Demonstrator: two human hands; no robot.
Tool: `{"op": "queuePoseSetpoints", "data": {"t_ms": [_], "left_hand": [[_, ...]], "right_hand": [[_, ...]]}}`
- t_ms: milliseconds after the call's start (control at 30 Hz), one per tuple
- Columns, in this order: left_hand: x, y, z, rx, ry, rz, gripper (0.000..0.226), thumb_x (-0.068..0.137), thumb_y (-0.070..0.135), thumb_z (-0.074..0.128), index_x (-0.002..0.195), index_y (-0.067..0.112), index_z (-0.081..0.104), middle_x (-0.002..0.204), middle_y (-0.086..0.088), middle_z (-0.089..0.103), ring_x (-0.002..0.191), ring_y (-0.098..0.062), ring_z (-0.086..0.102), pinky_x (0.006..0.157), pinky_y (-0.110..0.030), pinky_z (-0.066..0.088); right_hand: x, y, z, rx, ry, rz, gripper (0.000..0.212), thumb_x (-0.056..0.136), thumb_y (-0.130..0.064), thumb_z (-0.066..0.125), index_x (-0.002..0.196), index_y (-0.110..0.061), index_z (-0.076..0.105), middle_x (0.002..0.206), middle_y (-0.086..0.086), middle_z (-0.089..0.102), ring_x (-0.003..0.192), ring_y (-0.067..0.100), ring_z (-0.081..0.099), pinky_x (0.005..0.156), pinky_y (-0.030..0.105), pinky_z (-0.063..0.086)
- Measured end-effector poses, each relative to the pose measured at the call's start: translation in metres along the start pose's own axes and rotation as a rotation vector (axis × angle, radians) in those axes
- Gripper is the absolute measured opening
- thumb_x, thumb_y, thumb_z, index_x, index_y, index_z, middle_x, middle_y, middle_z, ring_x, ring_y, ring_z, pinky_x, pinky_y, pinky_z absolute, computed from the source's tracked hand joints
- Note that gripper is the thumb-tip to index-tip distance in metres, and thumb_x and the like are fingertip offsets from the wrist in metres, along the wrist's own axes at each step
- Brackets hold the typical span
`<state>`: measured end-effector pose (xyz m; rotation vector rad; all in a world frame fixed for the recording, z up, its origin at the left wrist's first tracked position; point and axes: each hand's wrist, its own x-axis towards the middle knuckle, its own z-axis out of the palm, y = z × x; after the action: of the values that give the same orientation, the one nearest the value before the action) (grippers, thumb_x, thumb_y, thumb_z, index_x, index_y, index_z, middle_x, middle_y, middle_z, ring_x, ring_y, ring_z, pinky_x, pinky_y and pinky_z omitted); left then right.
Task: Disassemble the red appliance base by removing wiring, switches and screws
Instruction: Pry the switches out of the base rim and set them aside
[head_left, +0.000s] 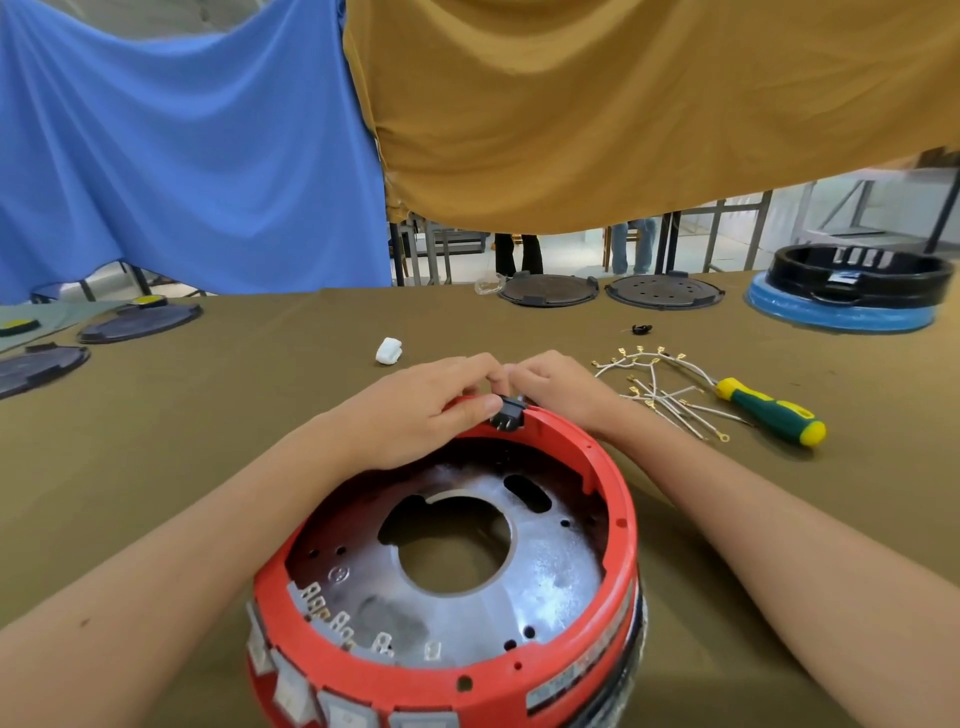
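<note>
Closest to me, the round red plastic appliance base (447, 582) is sitting upside down on the olive-green cloth-covered table (208, 415), its bare metal plate facing up and a row of white rocker switches (291, 691) showing along the near wall. At the far rim I am working on a small black switch block (506, 413) seated in a notch: my left hand (421, 410) is curling over the rim with the thumb pressing the block's side, and my right hand (561, 389) is pinching it from the other side, fingers bent around it. As I see it, the risk is that I am squeezing unevenly, so the block could cock in the notch and jam, or its clips could snap. If it pops free suddenly, it could fly off toward the loose bundle of white wires with brass terminals (660, 387) and the green-and-yellow-handled screwdriver (769, 410) lying beside my right forearm. The base could also be tipping away from me, since neither hand is bracing its near side.
</note>
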<state>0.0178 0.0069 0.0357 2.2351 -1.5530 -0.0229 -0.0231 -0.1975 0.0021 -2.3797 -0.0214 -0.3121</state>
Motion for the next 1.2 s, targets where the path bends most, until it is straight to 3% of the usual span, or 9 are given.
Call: {"op": "queuePoseSetpoints", "data": {"t_ms": [100, 167, 267, 533, 600, 733, 800, 1000, 1200], "left_hand": [[0.0, 0.001, 0.0, 0.004, 0.002, 0.001, 0.01, 0.103, 0.037, 0.042, 0.11, 0.037, 0.049, 0.093, 0.009, 0.06, 0.083, -0.002, 0.051, 0.079, -0.026, 0.045], [-0.001, 0.001, 0.0, 0.005, 0.001, -0.004, 0.011, 0.102, 0.038, 0.042, 0.11, 0.037, 0.049, 0.094, 0.01, 0.06, 0.085, -0.003, 0.052, 0.08, -0.026, 0.045], [0.0, 0.001, 0.0, 0.01, -0.001, -0.01, 0.011, 0.102, 0.038, 0.041, 0.111, 0.038, 0.048, 0.095, 0.009, 0.06, 0.086, -0.005, 0.052, 0.08, -0.027, 0.045], [-0.001, 0.0, 0.0, 0.0, -0.012, -0.013, 0.011, 0.102, 0.041, 0.039, 0.111, 0.04, 0.046, 0.096, 0.011, 0.059, 0.085, -0.003, 0.052, 0.082, -0.03, 0.047], [-0.001, 0.0, 0.0, -0.002, -0.01, -0.011, 0.011, 0.102, 0.041, 0.039, 0.111, 0.04, 0.046, 0.095, 0.011, 0.059, 0.085, -0.004, 0.052, 0.082, -0.031, 0.047], [-0.001, 0.0, 0.0, -0.007, -0.008, 0.0, 0.009, 0.102, 0.041, 0.04, 0.109, 0.04, 0.046, 0.094, 0.01, 0.059, 0.084, -0.005, 0.053, 0.082, -0.034, 0.048], [-0.001, 0.0, 0.0, -0.01, -0.01, -0.005, 0.009, 0.102, 0.041, 0.04, 0.109, 0.041, 0.046, 0.095, 0.01, 0.06, 0.085, -0.007, 0.054, 0.084, -0.036, 0.048], [-0.001, 0.0, 0.0, -0.009, -0.014, -0.009, 0.01, 0.103, 0.04, 0.039, 0.111, 0.042, 0.045, 0.094, 0.01, 0.059, 0.086, -0.007, 0.053, 0.084, -0.036, 0.048], [-0.001, 0.0, -0.001, -0.009, -0.017, -0.006, 0.01, 0.103, 0.04, 0.038, 0.11, 0.04, 0.045, 0.093, 0.01, 0.057, 0.082, -0.003, 0.051, 0.08, -0.03, 0.046]], "right_hand": [[-0.004, 0.001, -0.006, -0.007, 0.061, -0.09, 0.05, 0.105, -0.029, 0.043, 0.057, -0.017, 0.039, 0.049, -0.008, 0.041, 0.042, 0.003, 0.034, 0.048, 0.018, 0.027], [-0.004, 0.001, -0.007, 0.003, 0.033, -0.09, 0.047, 0.105, -0.029, 0.043, 0.06, -0.013, 0.045, 0.052, -0.003, 0.043, 0.045, 0.005, 0.036, 0.051, 0.021, 0.03], [-0.001, 0.0, -0.004, 0.001, -0.049, -0.031, 0.043, 0.103, -0.025, 0.045, 0.063, -0.009, 0.048, 0.058, 0.003, 0.043, 0.048, 0.009, 0.035, 0.056, 0.03, 0.031], [0.005, 0.0, -0.005, 0.025, -0.342, 0.072, 0.043, 0.101, -0.022, 0.05, 0.059, -0.014, 0.049, 0.06, 0.0, 0.046, 0.052, 0.01, 0.036, 0.062, 0.034, 0.033], [0.003, 0.001, -0.003, -0.013, -0.274, 0.027, 0.047, 0.102, -0.021, 0.047, 0.055, -0.017, 0.045, 0.058, -0.001, 0.045, 0.051, 0.009, 0.037, 0.06, 0.032, 0.033], [-0.002, 0.004, -0.012, -0.171, 0.062, -0.149, 0.052, 0.106, -0.031, 0.039, 0.057, -0.016, 0.042, 0.051, -0.003, 0.046, 0.045, 0.008, 0.039, 0.054, 0.031, 0.033], [-0.003, 0.003, -0.015, -0.179, 0.096, -0.19, 0.051, 0.106, -0.033, 0.039, 0.059, -0.013, 0.042, 0.05, -0.003, 0.045, 0.046, 0.008, 0.039, 0.054, 0.031, 0.032], [-0.005, 0.003, -0.008, -0.037, -0.192, 0.006, 0.045, 0.104, -0.027, 0.044, 0.062, -0.012, 0.047, 0.055, -0.002, 0.041, 0.046, 0.007, 0.033, 0.056, 0.032, 0.031], [-0.003, -0.004, -0.013, -0.077, -0.377, 0.182, 0.046, 0.102, -0.026, 0.043, 0.056, -0.017, 0.04, 0.063, 0.009, 0.036, 0.057, 0.023, 0.028, 0.059, 0.039, 0.027]]}}
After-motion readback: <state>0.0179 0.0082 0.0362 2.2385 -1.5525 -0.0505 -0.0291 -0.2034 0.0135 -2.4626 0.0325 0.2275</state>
